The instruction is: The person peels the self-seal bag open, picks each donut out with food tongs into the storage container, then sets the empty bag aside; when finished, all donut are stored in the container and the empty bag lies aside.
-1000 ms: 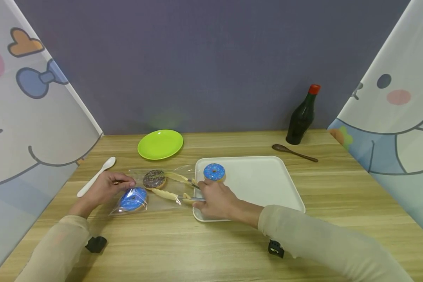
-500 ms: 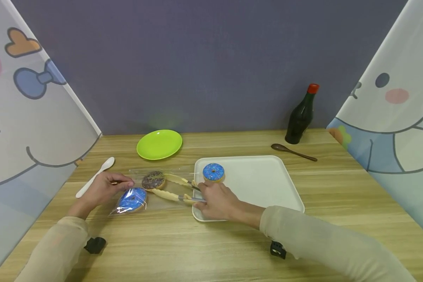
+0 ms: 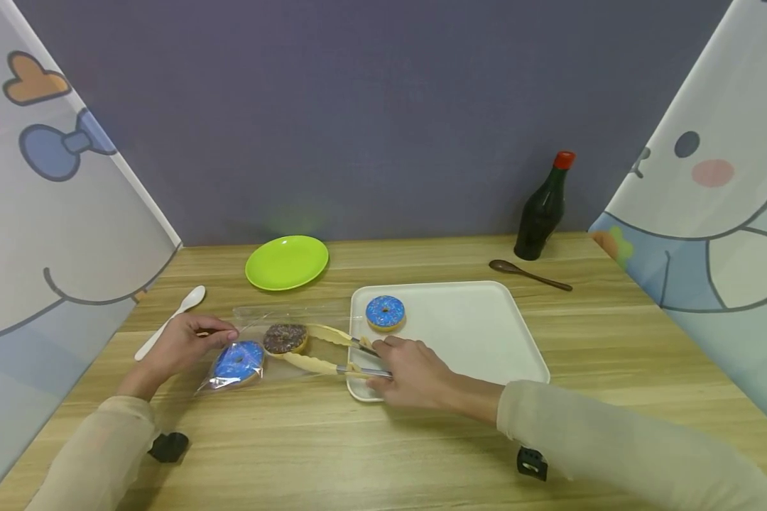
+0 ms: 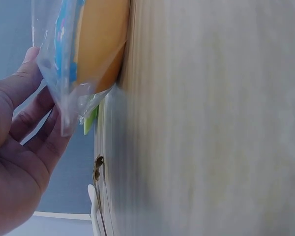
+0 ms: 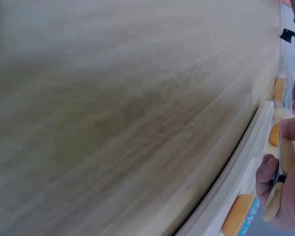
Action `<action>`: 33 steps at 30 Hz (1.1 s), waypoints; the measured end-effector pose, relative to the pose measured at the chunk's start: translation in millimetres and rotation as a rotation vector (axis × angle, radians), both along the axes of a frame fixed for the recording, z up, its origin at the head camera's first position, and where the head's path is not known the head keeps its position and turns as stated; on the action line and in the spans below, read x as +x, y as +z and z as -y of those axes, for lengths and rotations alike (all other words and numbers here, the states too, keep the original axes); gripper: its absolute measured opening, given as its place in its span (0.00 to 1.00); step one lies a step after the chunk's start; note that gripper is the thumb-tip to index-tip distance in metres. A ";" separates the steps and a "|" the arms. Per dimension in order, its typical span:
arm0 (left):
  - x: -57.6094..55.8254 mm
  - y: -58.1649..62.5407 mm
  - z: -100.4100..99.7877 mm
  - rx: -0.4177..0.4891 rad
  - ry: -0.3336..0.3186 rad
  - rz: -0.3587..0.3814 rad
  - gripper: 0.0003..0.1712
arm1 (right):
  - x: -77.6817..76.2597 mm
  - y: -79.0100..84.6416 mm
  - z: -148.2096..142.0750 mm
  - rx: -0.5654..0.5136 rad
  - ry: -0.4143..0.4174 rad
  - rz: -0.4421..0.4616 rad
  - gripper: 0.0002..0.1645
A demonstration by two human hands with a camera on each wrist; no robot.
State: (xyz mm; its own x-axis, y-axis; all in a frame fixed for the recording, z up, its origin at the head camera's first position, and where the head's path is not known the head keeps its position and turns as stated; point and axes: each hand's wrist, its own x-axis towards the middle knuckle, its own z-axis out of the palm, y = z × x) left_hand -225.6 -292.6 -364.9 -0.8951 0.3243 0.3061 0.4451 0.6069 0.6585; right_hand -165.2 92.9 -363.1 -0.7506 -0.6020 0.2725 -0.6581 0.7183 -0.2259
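My left hand (image 3: pixel 188 348) pinches the edge of a clear plastic bag (image 3: pixel 275 370) between thumb and fingers, as the left wrist view also shows. Inside the bag, a blue-iced doughnut (image 3: pixel 239 360) lies beside that hand. A chocolate doughnut (image 3: pixel 285 338) with sprinkles sits to its right, in the bag too. My right hand (image 3: pixel 415 372) grips tongs (image 3: pixel 309 363) with cream scalloped tips. Those tips reach into the bag, spread apart, right at the chocolate doughnut's right side. Another blue doughnut (image 3: pixel 385 312) rests on the white tray (image 3: pixel 466 330), beyond the right hand.
A green plate (image 3: pixel 286 262) lies at the back left, and a white spoon (image 3: pixel 169 323) lies left of my left hand. Behind the tray's right side are a wooden spoon (image 3: pixel 530 275) and a dark bottle (image 3: pixel 542 213) with a red cap, near the back wall.
My right hand has drawn the tongs slightly right and toward me. The chocolate doughnut has shifted a little right and nearer. My left hand stays at the bag's edge.
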 end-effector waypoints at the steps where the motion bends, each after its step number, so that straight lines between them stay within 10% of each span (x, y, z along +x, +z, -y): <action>1: 0.2 0.1 0.1 0.000 0.000 0.000 0.02 | 1.1 -0.3 -2.6 -0.001 0.001 -0.004 0.25; 33: 0.6 0.3 -0.5 0.003 0.001 0.007 0.03 | 33.3 -1.6 -79.8 -0.129 0.027 -0.001 0.28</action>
State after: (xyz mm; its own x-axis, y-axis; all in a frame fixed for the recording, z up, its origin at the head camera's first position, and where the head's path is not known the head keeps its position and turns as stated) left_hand -225.0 -292.1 -364.7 -0.8973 0.3226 0.3012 0.4403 0.6051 0.6633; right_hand -131.9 172.6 -364.7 -0.7342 -0.5821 0.3495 -0.6772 0.6654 -0.3142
